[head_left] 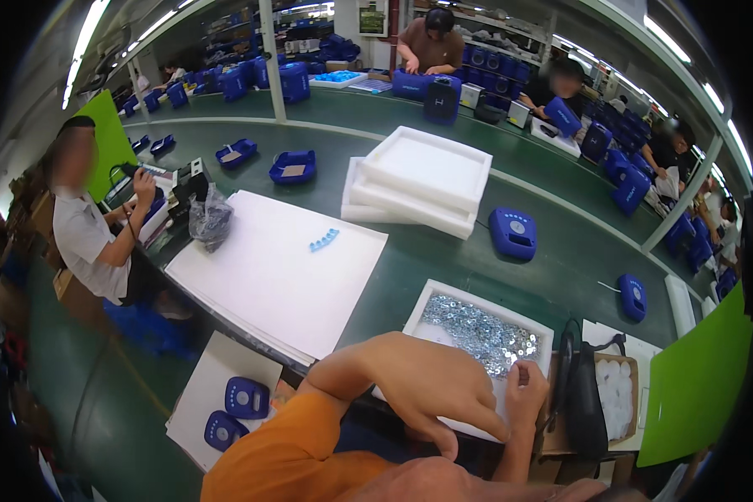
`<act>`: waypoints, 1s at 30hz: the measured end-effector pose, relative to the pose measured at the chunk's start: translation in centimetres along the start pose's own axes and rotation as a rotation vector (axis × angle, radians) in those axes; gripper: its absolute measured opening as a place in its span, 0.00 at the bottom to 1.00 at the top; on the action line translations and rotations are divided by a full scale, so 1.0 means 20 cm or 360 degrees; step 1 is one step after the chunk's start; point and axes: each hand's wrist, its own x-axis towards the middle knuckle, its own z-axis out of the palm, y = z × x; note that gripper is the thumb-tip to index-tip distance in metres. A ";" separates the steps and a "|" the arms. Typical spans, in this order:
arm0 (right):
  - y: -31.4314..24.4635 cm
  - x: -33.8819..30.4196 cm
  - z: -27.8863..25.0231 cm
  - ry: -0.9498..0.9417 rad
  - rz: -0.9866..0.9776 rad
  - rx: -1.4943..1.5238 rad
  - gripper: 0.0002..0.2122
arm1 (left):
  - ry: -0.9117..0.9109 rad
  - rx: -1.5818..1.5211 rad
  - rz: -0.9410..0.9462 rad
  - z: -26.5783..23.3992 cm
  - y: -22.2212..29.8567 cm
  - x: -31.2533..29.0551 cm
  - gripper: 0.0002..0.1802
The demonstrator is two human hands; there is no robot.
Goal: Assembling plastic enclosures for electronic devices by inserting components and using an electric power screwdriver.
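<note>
- A green work surface (pixel 422 255) spreads across the middle, its edges bent by the lens.
- Toward the left on it lies a large white board (pixel 284 280) with a small light-blue strip (pixel 324 241); a dark plastic bag (pixel 210 219) sits by its upper left corner.
- White foam trays (pixel 427 167) are stacked beyond the board, slightly askew, with a blue case (pixel 512 233) to their right.
- Small metal pieces (pixel 477 328), loosely heaped, fill much of a shallow white tray (pixel 434 336) in front of the person.
- The left hand (pixel 443 381) reaches over the tray's near part, thumb and forefinger spread, pointing down; the right hand (pixel 527 393) is bent up by the tray's right side, fingertips drawn together near the metal pieces. The hands are close but apart.
- Around the room: a worker in a white shirt (pixel 88 238) at left, others across the surface, ceiling tube lights, and a bright green panel (pixel 694 381) at right.
- Whether either hand grips a metal piece cannot be told; the left hand's other fingers are hidden.
- The left hand and forearm cover part of the tray's near edge.
- A black item (pixel 590 410), hard to identify, partly covers a cardboard box (pixel 629 418) of white round things.
- The lower edge cuts off the right forearm; distant workers are small and blurred.
</note>
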 end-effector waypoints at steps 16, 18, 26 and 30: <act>0.01 0.00 0.01 -0.0002 0.0033 -0.0006 0.02 | -0.0090 -0.0213 0.0279 -0.05 0.04 -0.03 0.56; 0.01 0.00 0.00 -0.0004 0.0033 0.0009 0.03 | -0.0055 -0.0217 0.0310 -0.03 0.02 -0.02 0.56; 0.02 -0.01 0.02 0.0036 0.0059 -0.0063 0.03 | 0.0081 -0.0114 0.0298 -0.07 0.05 0.01 0.47; 0.02 -0.01 0.04 0.0043 0.0048 -0.0043 0.04 | 0.0274 -0.0107 0.0297 -0.06 0.09 0.03 0.38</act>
